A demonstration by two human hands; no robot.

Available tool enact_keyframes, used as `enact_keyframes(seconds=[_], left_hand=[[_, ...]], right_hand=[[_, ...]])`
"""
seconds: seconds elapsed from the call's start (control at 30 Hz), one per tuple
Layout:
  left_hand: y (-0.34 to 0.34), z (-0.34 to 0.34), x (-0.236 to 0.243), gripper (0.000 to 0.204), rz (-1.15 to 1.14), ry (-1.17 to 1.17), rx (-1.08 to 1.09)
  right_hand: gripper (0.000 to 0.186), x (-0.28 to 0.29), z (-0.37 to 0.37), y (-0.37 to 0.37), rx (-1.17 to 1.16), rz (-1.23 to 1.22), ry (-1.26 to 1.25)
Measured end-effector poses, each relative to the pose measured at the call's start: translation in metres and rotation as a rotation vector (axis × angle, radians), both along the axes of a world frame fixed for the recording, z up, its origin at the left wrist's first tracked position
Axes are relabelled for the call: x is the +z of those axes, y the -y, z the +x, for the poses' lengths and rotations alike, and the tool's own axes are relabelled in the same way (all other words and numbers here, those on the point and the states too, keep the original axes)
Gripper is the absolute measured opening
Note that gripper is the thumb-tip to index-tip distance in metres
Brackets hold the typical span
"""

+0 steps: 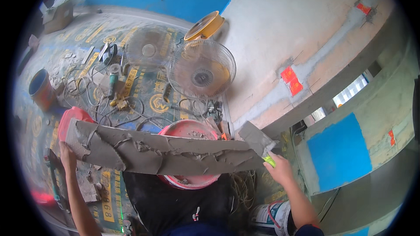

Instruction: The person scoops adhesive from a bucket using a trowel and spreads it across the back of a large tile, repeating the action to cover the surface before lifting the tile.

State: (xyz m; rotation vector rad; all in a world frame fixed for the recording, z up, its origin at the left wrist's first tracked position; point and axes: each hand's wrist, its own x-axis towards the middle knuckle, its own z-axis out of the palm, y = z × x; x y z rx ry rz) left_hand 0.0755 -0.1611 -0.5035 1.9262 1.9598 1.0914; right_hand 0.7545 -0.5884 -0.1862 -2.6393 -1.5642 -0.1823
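- Two hands carry the work: the left hand (68,155) is closed on the left end of a long tile strip (166,150), and the right hand (280,170) is closed around the green handle of a trowel (258,140).
- Across the middle of the frame, the strip's long axis runs left to right, dipping slightly toward the right, with its mortar-smeared face turned up.
- At the strip's right end, the trowel's grey blade touches its edge.
- Directly beneath the strip's middle sits a red bucket (190,181) of mortar, partly hidden.
- Above it stand two wire-caged fans (201,67), amid cables and tools on the littered floor.
- At upper right a plastered wall (306,26) comes close to the trowel end; the left end has looser room, near a blue bucket (41,88) at far left.
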Motion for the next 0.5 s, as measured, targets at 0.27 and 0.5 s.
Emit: enact_keyframes(seconds=[0.27,0.5], left_hand=[[0.001,0.008,0.012,0.025,-0.082,0.049,0.045],[-0.001,-0.009,0.002,0.027,0.01,-0.032,0.041]], right_hand=[[0.044,-0.021,-0.049,-0.029,0.286,-0.06,0.244],[0.043,-0.056,-0.057,-0.018,0.32,-0.041,0.318]])
